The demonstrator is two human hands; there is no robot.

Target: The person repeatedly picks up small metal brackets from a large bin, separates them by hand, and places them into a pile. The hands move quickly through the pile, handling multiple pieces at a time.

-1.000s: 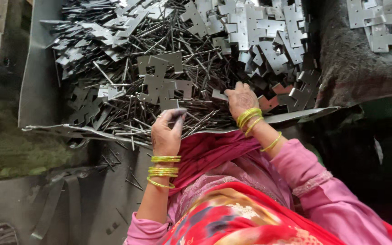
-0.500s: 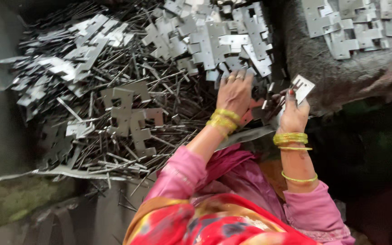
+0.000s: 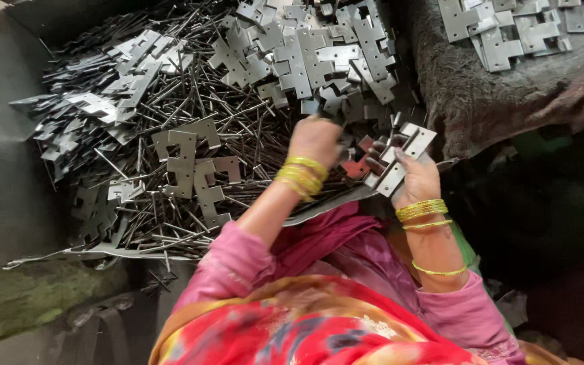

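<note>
Pink sleeves cover both arms above stacks of yellow-gold bangles on the left hand point(image 3: 315, 140) and right hand point(image 3: 417, 179), with a thin extra bangle higher up the right forearm and red patterned cloth below.

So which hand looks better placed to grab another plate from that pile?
The left hand, probably: it is free and sits right on the heap of notched metal plates. The right hand already grips a plate.

I see a shallow grey metal tray point(image 3: 15, 203) carrying a dense heap of thin steel pins point(image 3: 170, 115) and flat notched plates point(image 3: 319, 54). At far right, more plates point(image 3: 508, 30) lie on dark cloth point(image 3: 508, 101).
</note>
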